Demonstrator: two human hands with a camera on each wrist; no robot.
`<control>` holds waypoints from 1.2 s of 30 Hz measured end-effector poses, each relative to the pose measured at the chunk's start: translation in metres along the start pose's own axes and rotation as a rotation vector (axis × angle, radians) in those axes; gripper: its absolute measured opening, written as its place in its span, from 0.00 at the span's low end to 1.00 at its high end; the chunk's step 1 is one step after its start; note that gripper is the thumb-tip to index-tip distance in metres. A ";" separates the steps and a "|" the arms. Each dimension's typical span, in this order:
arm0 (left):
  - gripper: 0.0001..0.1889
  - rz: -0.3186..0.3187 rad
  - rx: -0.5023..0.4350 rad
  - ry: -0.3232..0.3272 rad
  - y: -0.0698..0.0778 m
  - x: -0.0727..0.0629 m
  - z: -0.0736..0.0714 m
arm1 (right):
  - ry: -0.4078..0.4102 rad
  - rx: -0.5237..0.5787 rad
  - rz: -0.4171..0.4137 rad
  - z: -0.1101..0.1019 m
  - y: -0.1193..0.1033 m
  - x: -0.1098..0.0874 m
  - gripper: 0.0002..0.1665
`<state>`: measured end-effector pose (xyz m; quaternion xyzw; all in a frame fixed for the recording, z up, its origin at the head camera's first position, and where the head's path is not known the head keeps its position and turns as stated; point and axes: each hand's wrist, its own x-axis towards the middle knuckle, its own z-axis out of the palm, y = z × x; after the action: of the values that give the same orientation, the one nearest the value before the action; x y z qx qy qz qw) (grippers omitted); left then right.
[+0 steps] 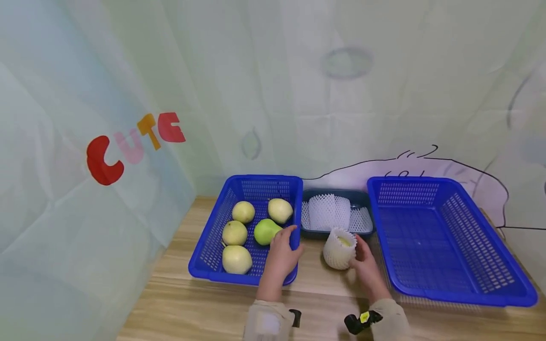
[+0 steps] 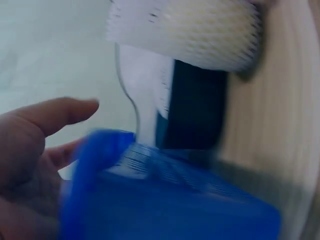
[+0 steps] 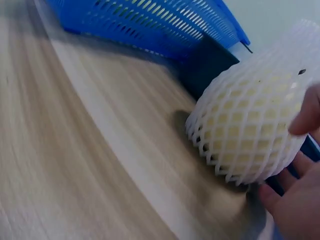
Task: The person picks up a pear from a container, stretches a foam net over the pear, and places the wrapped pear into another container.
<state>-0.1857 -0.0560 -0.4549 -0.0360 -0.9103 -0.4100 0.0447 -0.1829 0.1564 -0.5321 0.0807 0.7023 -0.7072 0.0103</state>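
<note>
My right hand [image 1: 368, 267] is at the right side of a pale yellow pear in a white foam net [image 1: 339, 248]. In the right wrist view, the thumb lies against the netted pear [image 3: 250, 120] and the fingers curl under its side, close over the table. My left hand [image 1: 282, 253] is over the right rim of the left blue basket [image 1: 245, 280], thumb and fingers apart with nothing between them. Its fingertips are beside a green pear [image 1: 266, 231] in that basket. Several pale yellow pears [image 1: 237, 259] lie around the green one.
Behind the netted pear, a dark green tray [image 1: 362, 199] holds white foam nets [image 1: 328, 212]. A larger blue basket [image 1: 426, 251] stands at the right on the wooden table [image 1: 187, 303]. A printed curtain [image 1: 277, 94] hangs behind and to the left.
</note>
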 end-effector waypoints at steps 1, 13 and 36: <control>0.28 -0.014 0.005 -0.031 -0.004 0.001 0.001 | -0.024 -0.014 -0.012 -0.001 0.001 0.000 0.47; 0.29 -0.077 -0.031 -0.059 -0.020 -0.001 0.010 | -0.005 -0.312 -0.188 0.006 0.018 0.000 0.55; 0.29 -0.093 -0.058 -0.054 -0.018 0.000 0.009 | 0.090 -0.330 -0.134 0.018 0.027 0.005 0.58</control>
<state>-0.1882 -0.0613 -0.4743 -0.0061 -0.8995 -0.4368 -0.0001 -0.1862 0.1383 -0.5595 0.0626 0.8125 -0.5770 -0.0553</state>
